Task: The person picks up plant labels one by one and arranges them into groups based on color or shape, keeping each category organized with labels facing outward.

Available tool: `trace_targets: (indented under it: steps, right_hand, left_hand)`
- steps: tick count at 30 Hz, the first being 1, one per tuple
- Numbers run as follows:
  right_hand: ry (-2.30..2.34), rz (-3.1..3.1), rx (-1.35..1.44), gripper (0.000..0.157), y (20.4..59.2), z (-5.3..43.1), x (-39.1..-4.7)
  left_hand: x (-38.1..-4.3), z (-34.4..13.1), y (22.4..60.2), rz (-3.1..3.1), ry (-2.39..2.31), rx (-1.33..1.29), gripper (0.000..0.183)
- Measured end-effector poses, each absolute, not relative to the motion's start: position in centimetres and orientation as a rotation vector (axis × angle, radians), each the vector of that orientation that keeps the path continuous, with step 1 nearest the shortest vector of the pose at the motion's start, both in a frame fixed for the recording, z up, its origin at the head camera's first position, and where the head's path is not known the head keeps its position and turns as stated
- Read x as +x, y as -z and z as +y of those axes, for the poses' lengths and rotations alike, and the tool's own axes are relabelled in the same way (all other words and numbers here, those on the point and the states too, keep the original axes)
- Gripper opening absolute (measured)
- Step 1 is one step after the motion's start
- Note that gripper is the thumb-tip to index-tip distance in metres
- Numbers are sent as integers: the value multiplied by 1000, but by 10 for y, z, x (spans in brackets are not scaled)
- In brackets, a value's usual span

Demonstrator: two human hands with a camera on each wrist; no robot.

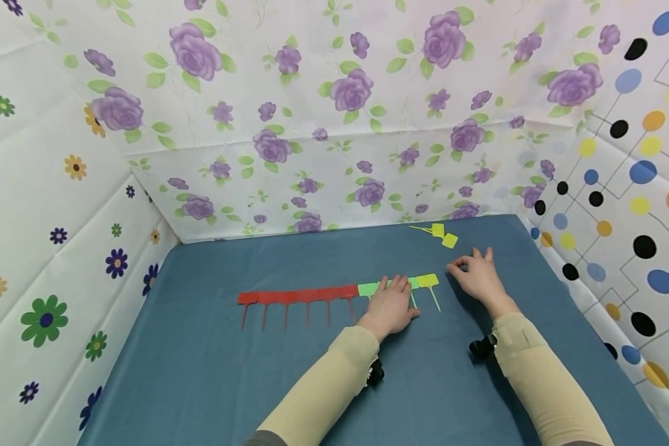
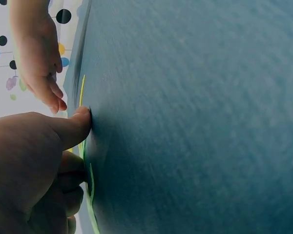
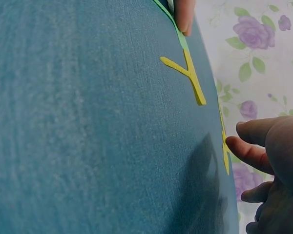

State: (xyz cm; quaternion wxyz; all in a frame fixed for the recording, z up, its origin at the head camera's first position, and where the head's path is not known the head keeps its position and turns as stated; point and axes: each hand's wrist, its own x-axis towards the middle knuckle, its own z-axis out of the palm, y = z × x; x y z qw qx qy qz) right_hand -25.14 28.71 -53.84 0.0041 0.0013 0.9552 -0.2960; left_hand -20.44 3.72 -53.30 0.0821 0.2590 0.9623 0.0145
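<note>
Flat square-headed tags with thin stems lie in a row on the blue cloth: several red tags point(image 1: 298, 296), then green tags point(image 1: 367, 289), then a yellow tag point(image 1: 428, 280) at the right end. My left hand point(image 1: 390, 306) rests over the green tags with its fingers extended, covering part of them. Right of the row, my right hand point(image 1: 477, 279) hovers above the cloth. Its thumb point(image 3: 254, 130) and index finger point(image 3: 249, 155) stand apart with nothing between them in the right wrist view. Beyond it lie loose yellow tags point(image 1: 450, 240).
The blue cloth point(image 1: 201, 371) covers the table. Purple-flowered sheeting point(image 1: 323, 155) rises along the back edge. Daisy-patterned sheeting point(image 1: 44, 260) stands at the left, dotted sheeting point(image 1: 635, 204) at the right. A small black device point(image 1: 482, 349) sits at the right wrist.
</note>
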Motion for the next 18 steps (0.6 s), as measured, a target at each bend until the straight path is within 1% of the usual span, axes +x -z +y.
trace_targets:
  steps: [9,15,18]
  right_hand:
    - [886,2965,25,47,533,284,-260]
    - [810,2988,90,43,531,285,-277]
    - [744,3004,137,45,532,287,-289]
  left_hand:
    - [-207,42,532,2845,43,712,77]
    - [-205,44,529,2843,83,687,78]
    - [-204,45,530,2837,72,674,78]
